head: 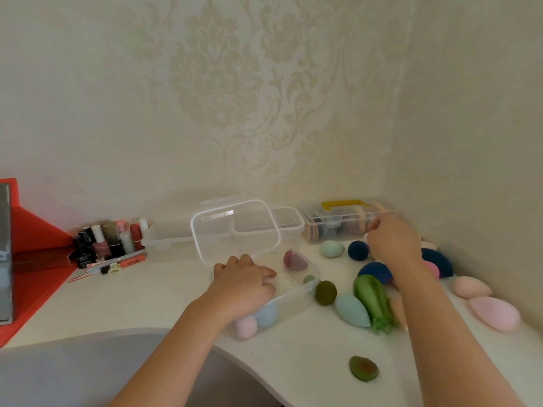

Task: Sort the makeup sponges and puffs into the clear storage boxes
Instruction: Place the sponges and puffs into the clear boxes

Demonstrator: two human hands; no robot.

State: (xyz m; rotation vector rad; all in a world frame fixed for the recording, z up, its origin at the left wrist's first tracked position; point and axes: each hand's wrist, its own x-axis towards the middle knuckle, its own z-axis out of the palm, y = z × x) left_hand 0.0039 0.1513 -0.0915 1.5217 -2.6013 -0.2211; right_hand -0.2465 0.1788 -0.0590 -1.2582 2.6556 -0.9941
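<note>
An open clear box (296, 298) with its lid (235, 230) raised stands in front of me. It holds a mauve sponge (295, 259), a pink sponge (245, 326) and a pale blue one (267, 314). My left hand (244, 286) rests palm down on the box's near left rim. My right hand (393, 239) reaches to the front edge of a clear box with a yellow handle (345, 205) that holds round puffs. Its fingers are curled, and what they hold is hidden. Loose teal (352, 309), navy (358, 250), olive (325, 292) and pink (495, 312) sponges lie around the right arm.
A green eggplant-shaped sponge (373, 301) and an avocado-shaped one (363, 368) lie on the white table (293, 362). Another clear box (289, 221) stands behind the lid. Nail polish bottles (108, 242) and a red organiser (38, 259) are at the left. Walls close the back and right.
</note>
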